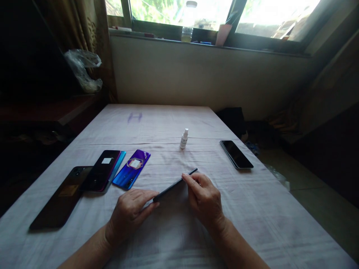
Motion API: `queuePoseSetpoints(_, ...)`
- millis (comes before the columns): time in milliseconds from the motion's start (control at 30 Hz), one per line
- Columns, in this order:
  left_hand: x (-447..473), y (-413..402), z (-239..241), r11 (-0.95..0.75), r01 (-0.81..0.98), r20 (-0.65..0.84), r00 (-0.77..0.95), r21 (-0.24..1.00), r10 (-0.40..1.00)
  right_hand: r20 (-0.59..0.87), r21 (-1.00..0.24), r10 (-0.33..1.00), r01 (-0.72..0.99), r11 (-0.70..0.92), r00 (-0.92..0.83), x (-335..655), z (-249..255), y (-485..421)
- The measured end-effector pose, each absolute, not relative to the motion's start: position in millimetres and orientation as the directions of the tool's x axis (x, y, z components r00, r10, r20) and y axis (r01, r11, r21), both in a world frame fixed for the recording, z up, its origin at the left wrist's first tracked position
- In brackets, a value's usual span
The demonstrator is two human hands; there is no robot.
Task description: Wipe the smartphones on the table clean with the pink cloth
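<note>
Between both hands a dark smartphone [171, 187] is held edge-on above the cloth, tilted so that its right end is farther away. My left hand [131, 209] pinches its near left end between thumb and fingers. My right hand [204, 198] is closed on the edge near the far right end. Left of the hands lies a blue-purple phone [134, 172] with a white sticker. Beyond the held phone a small white spray bottle [184, 139] stands upright. Its label is too small to read.
Farther left, dark phones [99, 173] lie stacked, overlapping a brownish phone [60, 201]. Another black phone [236, 154] lies on the right. All rest on a white cloth-covered table [165, 123]. A pink cup [223, 34] and a clear bottle [189, 22] stand on the windowsill.
</note>
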State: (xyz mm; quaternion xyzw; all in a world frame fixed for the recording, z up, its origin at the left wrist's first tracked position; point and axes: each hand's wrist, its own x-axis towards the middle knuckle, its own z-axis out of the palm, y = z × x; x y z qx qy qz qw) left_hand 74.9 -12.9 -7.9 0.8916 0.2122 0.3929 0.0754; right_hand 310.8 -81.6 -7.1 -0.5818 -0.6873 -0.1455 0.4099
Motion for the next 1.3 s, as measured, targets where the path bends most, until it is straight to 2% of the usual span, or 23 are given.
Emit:
queuePoseSetpoints(167,72.8,-12.1,-9.5,-0.903,0.332,0.669,0.609,0.273,0.426,0.739,-0.264,0.674,0.922,0.283,0.005,312.5,-7.1,-81.5)
queuePoseSetpoints(467,78.0,-16.3,-6.9,-0.901,0.318,0.689,0.582,0.296,0.432,0.739,-0.280,0.668,0.863,0.420,-0.085,282.0,3.1,-90.3)
queuePoseSetpoints(633,86.9,-18.7,2.5,-0.900,0.319,0.707,0.560,0.297,0.432,0.760,-0.279,0.644,0.854,0.439,-0.083,273.5,10.7,-93.0)
queuePoseSetpoints(933,109.4,-16.0,42.9,-0.911,0.352,0.749,0.538,0.216,0.386,0.809,-0.333,0.587,0.823,0.459,0.000,282.9,31.8,-90.7)
queuePoseSetpoints(1300,135.0,-10.6,73.1,-0.924,0.373,0.755,0.584,0.079,0.300,0.855,-0.309,0.517,0.842,0.443,0.042,294.0,51.7,-89.3)
